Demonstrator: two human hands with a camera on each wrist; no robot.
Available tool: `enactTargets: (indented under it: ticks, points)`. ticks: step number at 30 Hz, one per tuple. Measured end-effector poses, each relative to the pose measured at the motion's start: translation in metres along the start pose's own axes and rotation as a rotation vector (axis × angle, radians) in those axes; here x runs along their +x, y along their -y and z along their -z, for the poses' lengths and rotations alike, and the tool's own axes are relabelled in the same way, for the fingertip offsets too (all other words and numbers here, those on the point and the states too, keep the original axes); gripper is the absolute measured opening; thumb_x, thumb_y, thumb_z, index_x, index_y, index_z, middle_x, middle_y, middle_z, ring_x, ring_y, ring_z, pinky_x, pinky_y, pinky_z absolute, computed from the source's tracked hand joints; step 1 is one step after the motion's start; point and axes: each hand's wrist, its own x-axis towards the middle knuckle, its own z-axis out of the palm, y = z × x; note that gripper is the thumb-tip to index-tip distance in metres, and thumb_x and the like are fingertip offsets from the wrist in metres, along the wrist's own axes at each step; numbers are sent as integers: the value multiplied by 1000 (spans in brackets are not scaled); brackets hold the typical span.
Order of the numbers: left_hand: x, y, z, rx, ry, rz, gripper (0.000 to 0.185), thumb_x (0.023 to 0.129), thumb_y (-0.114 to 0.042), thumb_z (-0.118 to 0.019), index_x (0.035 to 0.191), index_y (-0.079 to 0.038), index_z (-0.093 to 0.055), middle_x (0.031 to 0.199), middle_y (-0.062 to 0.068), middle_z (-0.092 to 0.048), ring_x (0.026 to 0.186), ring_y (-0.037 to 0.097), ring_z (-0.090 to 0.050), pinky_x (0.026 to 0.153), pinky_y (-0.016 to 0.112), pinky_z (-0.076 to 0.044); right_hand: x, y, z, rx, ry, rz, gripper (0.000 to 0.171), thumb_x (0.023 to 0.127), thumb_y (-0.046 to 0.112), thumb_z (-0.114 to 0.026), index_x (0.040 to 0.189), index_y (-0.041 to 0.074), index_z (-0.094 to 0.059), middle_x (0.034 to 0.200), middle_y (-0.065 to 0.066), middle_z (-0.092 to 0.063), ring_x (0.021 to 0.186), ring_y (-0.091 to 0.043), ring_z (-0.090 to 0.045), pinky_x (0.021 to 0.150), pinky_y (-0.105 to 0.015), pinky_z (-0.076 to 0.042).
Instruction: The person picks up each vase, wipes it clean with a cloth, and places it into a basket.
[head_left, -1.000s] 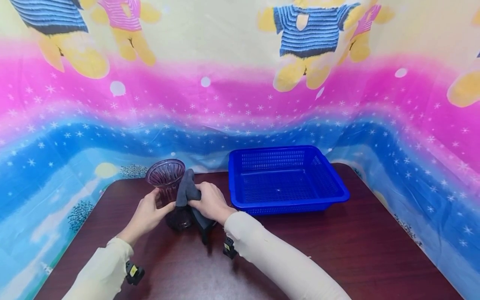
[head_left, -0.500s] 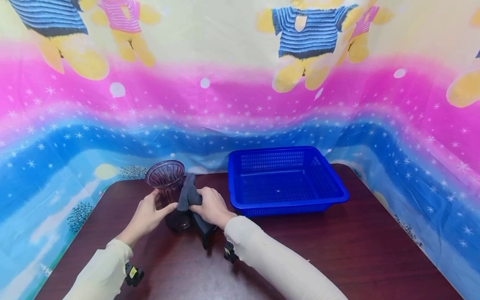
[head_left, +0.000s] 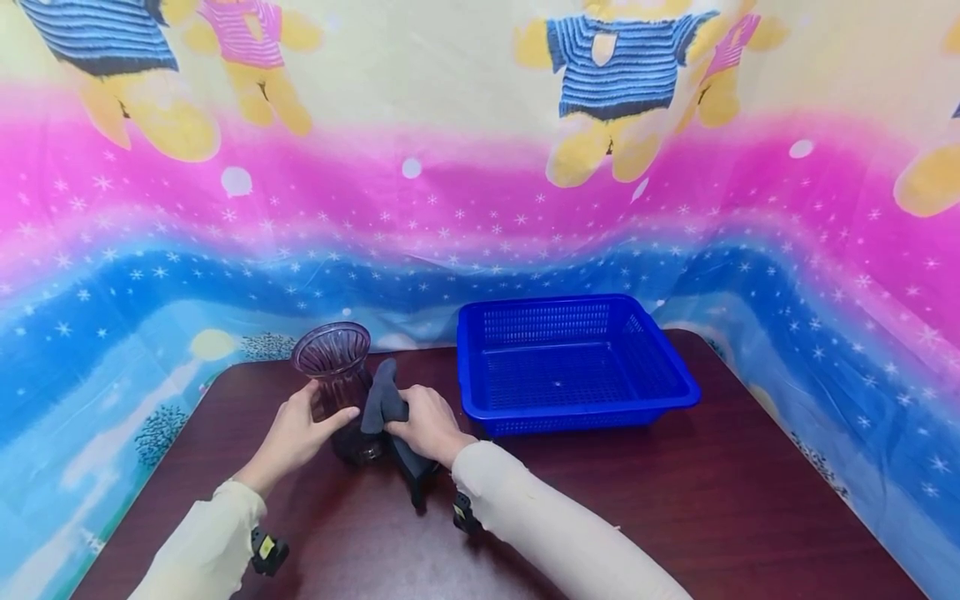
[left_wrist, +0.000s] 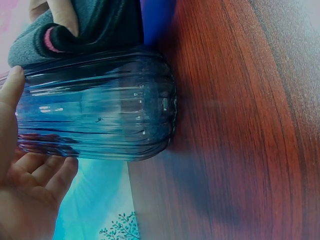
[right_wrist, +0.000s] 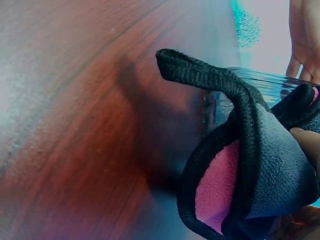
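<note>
A ribbed, purple-tinted glass vase [head_left: 347, 392] with a flared rim stands upright on the table, left of the middle. My left hand [head_left: 296, 429] holds it round the waist, thumb on the near side and fingers behind. In the right hand [head_left: 429, 423] is a bunched cleaning cloth [head_left: 386, 404], grey with black edging, held against or close beside the vase's right side. The right wrist view shows the cloth's pink inner face [right_wrist: 217, 187] and a black hanging loop [right_wrist: 192, 70]. Ribbed glass of the vase [left_wrist: 100, 107] fills much of the left wrist view.
A blue plastic basket [head_left: 577, 412] with perforated walls stands at the back right, beyond the right hand. The dark red-brown wooden table [head_left: 637, 500] has rounded back corners. A printed cloth backdrop [head_left: 480, 208] closes in the back and sides.
The right hand and cloth have slid a little down and to the right along the vase, uncovering more of its side. The left hand and vase have stayed nearly in place.
</note>
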Motion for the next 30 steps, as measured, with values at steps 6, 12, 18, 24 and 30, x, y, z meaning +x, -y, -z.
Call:
enactTargets:
  ticks: [6,12,18,24,30]
  points:
    - [-1,0,-1,-7,-5,-5,85,95,-46,-68,149,10,-36,143,37,-50,129,48,-57,103,57,-50,-3,-5,-5,-13,3,-8,25,83,28,-83,105,17,-78,86,2,-74,73,-8,-58,64,-21,-45]
    - [-1,-1,0,-20,-10,-15,82,95,-46,-68,149,8,-38,143,36,-52,128,47,-58,102,56,-51,-5,-10,-10,-24,16,-17,28,84,29,-83,108,17,-78,89,1,-75,74,-8,-58,65,-21,-46]
    - [-1,-1,-1,-26,-19,-31,76,95,-44,-69,146,6,-42,139,34,-56,126,46,-60,101,55,-52,-7,-16,-16,-28,22,-15,26,83,28,-83,106,17,-78,89,1,-75,75,-9,-59,66,-21,-46]
    - [-1,-1,-1,-27,-17,-24,78,95,-44,-69,147,7,-41,142,35,-54,127,46,-59,102,56,-52,-8,-19,-19,-34,36,-26,24,82,27,-83,103,16,-78,88,1,-75,74,-9,-59,66,-22,-46]
    - [-1,0,-1,-39,-18,-27,76,95,-44,-69,146,6,-42,141,34,-54,126,46,-60,101,55,-52,-10,-21,-21,-49,48,-43,27,82,26,-84,105,15,-78,89,1,-74,74,-9,-58,66,-21,-46]
